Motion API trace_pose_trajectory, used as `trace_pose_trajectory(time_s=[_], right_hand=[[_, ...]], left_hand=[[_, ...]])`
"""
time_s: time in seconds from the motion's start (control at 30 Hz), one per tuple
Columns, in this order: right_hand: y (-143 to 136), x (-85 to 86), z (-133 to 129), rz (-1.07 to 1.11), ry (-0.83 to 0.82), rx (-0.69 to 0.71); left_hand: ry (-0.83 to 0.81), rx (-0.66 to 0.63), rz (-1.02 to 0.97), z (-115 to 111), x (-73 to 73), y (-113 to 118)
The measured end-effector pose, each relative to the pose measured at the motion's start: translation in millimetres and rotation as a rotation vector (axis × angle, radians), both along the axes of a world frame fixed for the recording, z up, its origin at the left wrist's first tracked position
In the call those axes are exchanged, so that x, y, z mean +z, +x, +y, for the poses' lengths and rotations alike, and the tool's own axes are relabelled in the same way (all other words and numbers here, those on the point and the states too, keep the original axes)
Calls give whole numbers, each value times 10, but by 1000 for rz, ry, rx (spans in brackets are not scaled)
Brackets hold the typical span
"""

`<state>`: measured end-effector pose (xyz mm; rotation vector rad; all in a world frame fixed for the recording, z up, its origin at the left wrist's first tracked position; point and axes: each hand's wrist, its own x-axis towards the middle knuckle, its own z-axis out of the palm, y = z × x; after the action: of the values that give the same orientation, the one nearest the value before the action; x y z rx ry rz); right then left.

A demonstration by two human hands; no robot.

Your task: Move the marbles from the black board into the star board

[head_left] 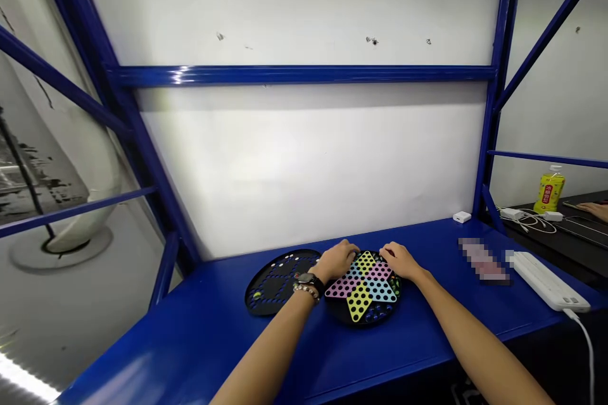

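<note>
Forearms (pixel 278 345) stretched; star board (pixel 361 286) seemingly seated, touched by curled left hand (pixel 335 259), right hand (pixel 400 259), pinch unclear; pieces (pixel 257 295) left lying beside board.

We saw a plain white wall (pixel 323 158) with small dark marks (pixel 373 41) behind a glossy blue metal frame (pixel 504 12), whose crossbar (pixel 304 74) ran above a flat blue tabletop (pixel 190 348). A thick, curved white pipe (pixel 103 158) and a bright white light strip (pixel 23 377) lay to our left, a black table (pixel 582 237) to our right.
</note>
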<state>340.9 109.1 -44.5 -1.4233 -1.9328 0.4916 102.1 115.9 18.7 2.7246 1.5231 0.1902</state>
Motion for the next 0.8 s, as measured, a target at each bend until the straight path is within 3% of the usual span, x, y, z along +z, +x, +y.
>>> trace_pose_trajectory(time_s=[0.1, 0.23, 0.53, 0.8], right_hand=[[1, 6, 5, -6, 9, 1], [3, 4, 12, -13, 7, -4], [11, 19, -3, -18, -4, -1], [12, 34, -18, -14, -4, -1]], left_hand=[[27, -6, 60, 11, -102, 149], [80, 6, 114, 3, -169, 163], [142, 90, 138, -25, -173, 183], [91, 59, 150, 7, -126, 152]])
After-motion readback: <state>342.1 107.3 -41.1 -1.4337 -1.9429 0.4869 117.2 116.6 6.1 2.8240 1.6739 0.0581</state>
